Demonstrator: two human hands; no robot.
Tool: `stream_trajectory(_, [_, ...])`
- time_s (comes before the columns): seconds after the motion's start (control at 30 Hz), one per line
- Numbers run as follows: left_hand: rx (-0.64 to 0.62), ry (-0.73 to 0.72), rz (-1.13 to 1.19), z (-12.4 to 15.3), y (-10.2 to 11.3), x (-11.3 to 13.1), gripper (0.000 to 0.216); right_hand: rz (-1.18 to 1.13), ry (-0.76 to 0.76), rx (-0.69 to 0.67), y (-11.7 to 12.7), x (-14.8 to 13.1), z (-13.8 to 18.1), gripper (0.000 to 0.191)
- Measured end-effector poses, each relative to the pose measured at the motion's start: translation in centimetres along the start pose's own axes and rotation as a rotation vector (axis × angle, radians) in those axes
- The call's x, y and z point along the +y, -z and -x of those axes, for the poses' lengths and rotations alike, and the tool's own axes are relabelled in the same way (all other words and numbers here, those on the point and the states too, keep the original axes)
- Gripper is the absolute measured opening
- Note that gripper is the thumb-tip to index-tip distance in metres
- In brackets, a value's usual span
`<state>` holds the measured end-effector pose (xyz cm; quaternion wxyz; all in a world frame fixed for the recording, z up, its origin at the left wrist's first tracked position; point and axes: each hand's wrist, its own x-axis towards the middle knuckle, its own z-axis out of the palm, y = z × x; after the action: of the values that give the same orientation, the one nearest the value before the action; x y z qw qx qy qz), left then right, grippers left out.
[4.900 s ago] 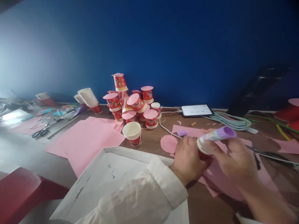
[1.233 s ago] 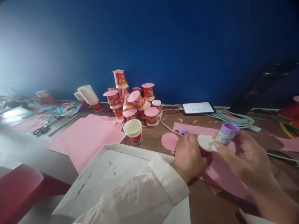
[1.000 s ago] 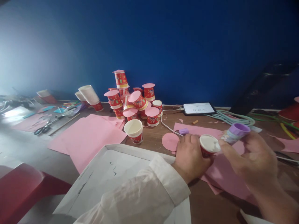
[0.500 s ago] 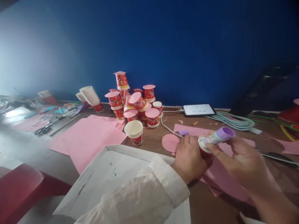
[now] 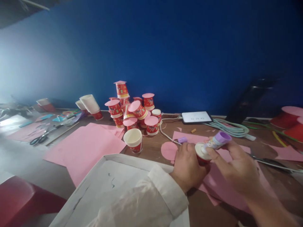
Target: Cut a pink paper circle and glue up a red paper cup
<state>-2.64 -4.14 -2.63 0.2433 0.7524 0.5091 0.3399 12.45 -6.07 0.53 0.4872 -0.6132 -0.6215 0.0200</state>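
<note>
My left hand (image 5: 188, 166) is closed around a red paper cup (image 5: 201, 152) turned upside down, its white base facing up. In my right hand (image 5: 238, 167) I grip a purple-and-white glue stick (image 5: 215, 141), tilted, with its lower end against the cup's base. A pink paper circle (image 5: 169, 150) lies just left of my left hand, and a purple cap (image 5: 182, 140) rests behind that hand. Pink paper (image 5: 227, 186) spreads beneath both hands. An upright paper cup (image 5: 133, 140) stands farther left, open end up.
Several red cups topped with pink discs (image 5: 137, 110) are piled against the blue wall. A phone (image 5: 197, 117) showing a timer and a coiled cable (image 5: 233, 127) lie at the back. A white box lid (image 5: 94, 192), pink sheets (image 5: 82, 146) and scissors (image 5: 39, 139) are to the left.
The camera view has tilted slightly up and shifted right, so everything sits lower and a bit left. Both hands keep their holds, and the glue stick has shifted slightly on the cup's base.
</note>
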Motion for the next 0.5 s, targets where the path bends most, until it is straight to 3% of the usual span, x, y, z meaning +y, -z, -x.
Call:
stream_trajectory(0.07, [0.037, -0.009, 0.033, -0.1, -0.3, -0.2, 0.047, -0.040, -0.016, 0.154, -0.3, 0.6, 0.0, 0.036])
stream_trajectory(0.2, [0.108, 0.032, 0.175, -1.1, -0.4, -0.5, 0.049, -0.205, -0.095, 0.296, -0.7, 1.8, -0.3, 0.036])
stream_trajectory(0.37, [0.188, 0.096, 0.351, -3.1, 0.2, -0.4, 0.049, -0.276, -0.162, 0.339, -1.1, 1.7, -0.7, 0.042])
stream_trajectory(0.5, [0.122, 0.116, 0.377, -4.0, 0.2, -0.7, 0.054, -0.238, -0.183, 0.307, -1.4, 1.4, -1.0, 0.044])
